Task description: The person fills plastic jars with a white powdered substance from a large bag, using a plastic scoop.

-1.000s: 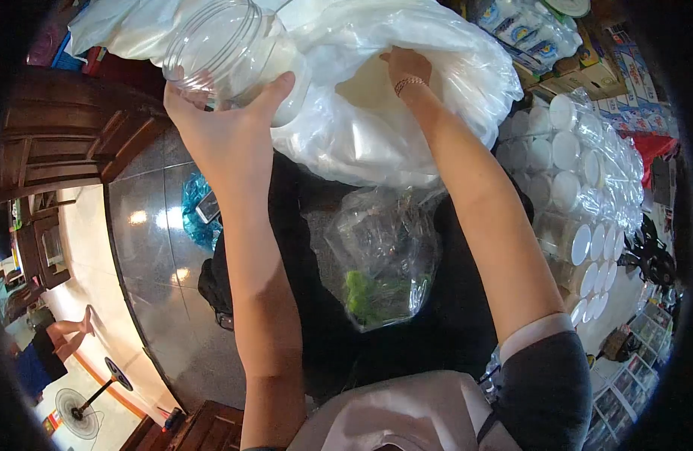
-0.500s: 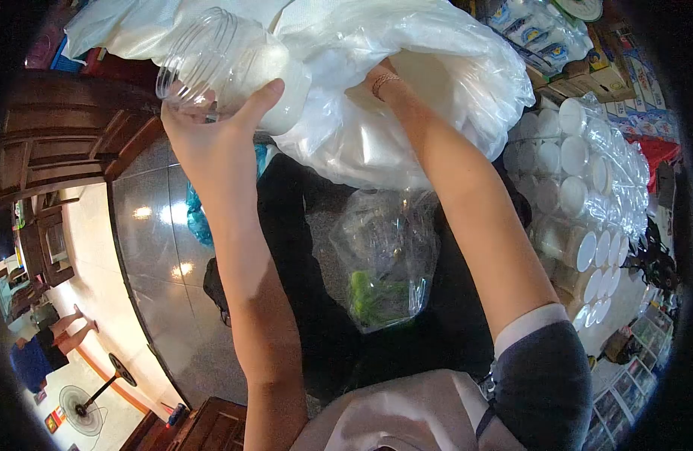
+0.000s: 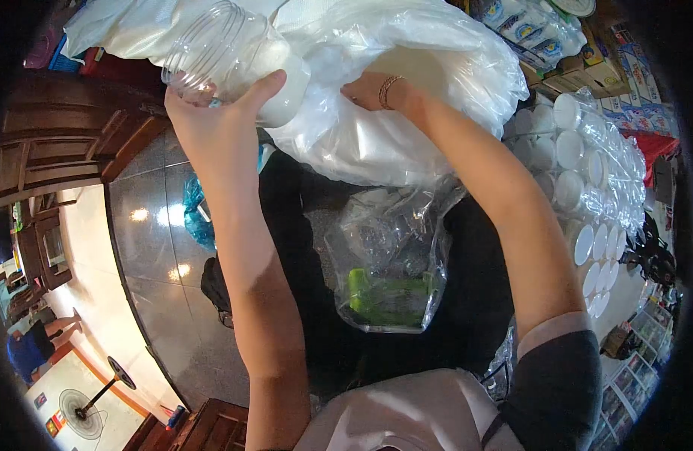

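Observation:
My left hand (image 3: 215, 120) grips a clear plastic jar (image 3: 230, 56), open mouth tilted toward the upper left, partly filled with white powder. My right hand (image 3: 373, 89), with a bracelet on the wrist, rests on the edge of a big translucent plastic bag (image 3: 407, 90) of white powder; its fingers are partly tucked into the folds of the bag. Below both arms a small clear bag (image 3: 388, 259) with something green inside lies on my dark lap.
A shrink-wrapped stack of jars with white lids (image 3: 579, 173) fills the right side. Cardboard boxes (image 3: 602, 71) stand at the upper right. A glossy dark floor (image 3: 155, 248) and wooden furniture (image 3: 61, 128) lie to the left, with a floor fan (image 3: 80, 406) and a person (image 3: 31, 346) far off.
My right hand came out from deeper in the big bag and now rests on its edge. The jar stayed held up, shifting slightly. The small clear bag on my lap shifted.

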`<state>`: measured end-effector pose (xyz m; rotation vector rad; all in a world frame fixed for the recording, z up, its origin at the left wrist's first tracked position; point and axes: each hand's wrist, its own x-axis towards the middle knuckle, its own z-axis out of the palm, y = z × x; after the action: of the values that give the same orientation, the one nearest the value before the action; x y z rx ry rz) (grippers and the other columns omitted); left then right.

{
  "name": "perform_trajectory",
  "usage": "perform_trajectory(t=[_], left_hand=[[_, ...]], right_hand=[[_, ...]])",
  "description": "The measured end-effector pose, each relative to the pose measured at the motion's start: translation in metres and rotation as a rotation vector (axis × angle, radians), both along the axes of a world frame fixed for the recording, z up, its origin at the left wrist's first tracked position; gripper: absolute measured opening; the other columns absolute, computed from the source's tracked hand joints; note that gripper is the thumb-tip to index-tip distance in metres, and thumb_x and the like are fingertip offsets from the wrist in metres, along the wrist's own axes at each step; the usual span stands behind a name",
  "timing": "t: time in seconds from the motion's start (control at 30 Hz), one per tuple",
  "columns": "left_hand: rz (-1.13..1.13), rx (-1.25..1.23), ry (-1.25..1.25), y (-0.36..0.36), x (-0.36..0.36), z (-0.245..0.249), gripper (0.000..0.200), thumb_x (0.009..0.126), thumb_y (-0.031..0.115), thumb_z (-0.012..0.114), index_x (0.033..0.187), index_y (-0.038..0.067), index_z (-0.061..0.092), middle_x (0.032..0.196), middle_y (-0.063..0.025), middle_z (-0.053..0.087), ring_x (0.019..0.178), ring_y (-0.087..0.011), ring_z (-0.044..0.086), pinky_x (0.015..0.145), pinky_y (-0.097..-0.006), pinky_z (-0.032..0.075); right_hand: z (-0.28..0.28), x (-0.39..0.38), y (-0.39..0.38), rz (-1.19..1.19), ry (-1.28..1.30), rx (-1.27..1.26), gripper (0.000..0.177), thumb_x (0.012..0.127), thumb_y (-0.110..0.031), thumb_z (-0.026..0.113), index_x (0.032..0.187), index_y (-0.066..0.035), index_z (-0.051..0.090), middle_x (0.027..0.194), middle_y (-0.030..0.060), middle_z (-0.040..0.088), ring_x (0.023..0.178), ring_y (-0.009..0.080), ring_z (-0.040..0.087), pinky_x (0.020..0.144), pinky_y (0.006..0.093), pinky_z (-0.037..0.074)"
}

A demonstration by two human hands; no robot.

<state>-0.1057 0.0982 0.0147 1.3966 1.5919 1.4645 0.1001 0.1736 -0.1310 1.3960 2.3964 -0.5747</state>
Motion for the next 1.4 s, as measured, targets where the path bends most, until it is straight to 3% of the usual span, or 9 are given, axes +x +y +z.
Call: perform_trajectory(t=[0.07,0.3,0.47,0.6,0.9,1.07,1.2,1.3,1.4], left_hand=[[-0.054,0.013,-0.064,0.0,0.001,0.003,0.089,0.054,0.008,0.092,0.126,-0.009,0.042,0.119,-0.0207,0.051,0.115,-0.0271,0.052,0.101,-0.0374,0.042],[-0.06,-0.002,-0.06,-0.002,-0.001,0.002,0.09,0.054,0.008,0.092,0.127,-0.01,0.04,0.119,-0.0211,0.051,0.111,-0.0257,0.055,0.097,-0.0358,0.046],[-0.079,0.027,-0.101,-0.003,0.004,0.004,0.09,0.054,0.008,0.092,0.126,-0.01,0.04,0.118,-0.0212,0.052,0.11,-0.0261,0.056,0.097,-0.0359,0.046],[-0.174,0.012,-0.138,0.0,0.0,0.003,0.091,0.054,0.007,0.091,0.126,-0.011,0.039,0.117,-0.0206,0.053,0.11,-0.0259,0.056,0.098,-0.0364,0.046],[-0.134,0.092,-0.112,0.005,-0.005,-0.009,0.085,0.055,0.003,0.09,0.125,-0.009,0.043,0.113,-0.0191,0.055,0.104,-0.0257,0.058,0.094,-0.0358,0.048],[-0.086,0.062,0.006,0.005,0.0,-0.004,0.077,0.055,0.003,0.09,0.119,-0.008,0.048,0.11,-0.0175,0.056,0.101,-0.0254,0.06,0.09,-0.0349,0.05],[-0.09,0.034,-0.018,0.005,-0.001,-0.006,0.077,0.056,0.003,0.09,0.119,-0.008,0.048,0.11,-0.0175,0.056,0.103,-0.0257,0.06,0.09,-0.0349,0.05],[-0.076,0.001,-0.02,0.003,-0.001,-0.004,0.08,0.056,0.004,0.09,0.121,-0.008,0.046,0.112,-0.0182,0.055,0.105,-0.0265,0.059,0.092,-0.0352,0.049],[-0.07,0.001,0.015,0.002,0.002,-0.002,0.085,0.056,0.005,0.091,0.125,-0.009,0.042,0.115,-0.0199,0.053,0.108,-0.0274,0.057,0.095,-0.0361,0.048]], right_hand=[[-0.049,0.016,0.017,0.155,0.019,-0.08,0.027,0.09,-0.028,0.054,0.108,-0.015,0.068,0.104,0.0133,0.069,0.111,0.0342,0.059,0.092,0.0477,0.048],[-0.002,0.044,0.0,0.215,-0.338,0.145,0.023,0.086,-0.032,0.063,0.099,-0.014,0.071,0.104,0.0104,0.068,0.101,0.0294,0.062,0.085,0.0406,0.052],[0.012,0.057,0.011,-0.199,-0.142,0.221,0.024,0.089,-0.027,0.062,0.108,-0.012,0.067,0.109,0.0113,0.067,0.108,0.0306,0.062,0.088,0.0479,0.051],[-0.014,0.051,0.018,-0.053,-0.242,0.348,0.026,0.09,-0.02,0.059,0.114,-0.01,0.066,0.113,0.0138,0.066,0.111,0.0316,0.062,0.092,0.0485,0.049],[-0.045,0.066,0.019,-0.254,-0.506,0.452,0.027,0.089,-0.013,0.053,0.108,-0.007,0.071,0.119,0.0141,0.066,0.128,0.0274,0.05,0.11,0.0386,0.034],[-0.049,0.091,0.021,0.284,-0.811,0.266,0.024,0.086,-0.016,0.056,0.099,-0.008,0.074,0.117,0.0121,0.067,0.13,0.0269,0.046,0.114,0.0396,0.028],[-0.054,0.079,0.012,0.205,-0.606,0.4,0.025,0.085,-0.024,0.058,0.098,-0.01,0.075,0.109,0.0108,0.069,0.125,0.0257,0.05,0.114,0.0429,0.024],[-0.015,0.043,0.011,0.199,-0.565,0.023,0.03,0.084,-0.032,0.059,0.1,-0.012,0.075,0.114,0.012,0.068,0.124,0.0247,0.052,0.11,0.0483,0.026],[-0.027,0.033,0.016,-0.288,-0.142,-0.094,0.027,0.083,-0.03,0.06,0.101,-0.014,0.075,0.117,0.0119,0.068,0.118,0.0251,0.057,0.106,0.0516,0.028]])
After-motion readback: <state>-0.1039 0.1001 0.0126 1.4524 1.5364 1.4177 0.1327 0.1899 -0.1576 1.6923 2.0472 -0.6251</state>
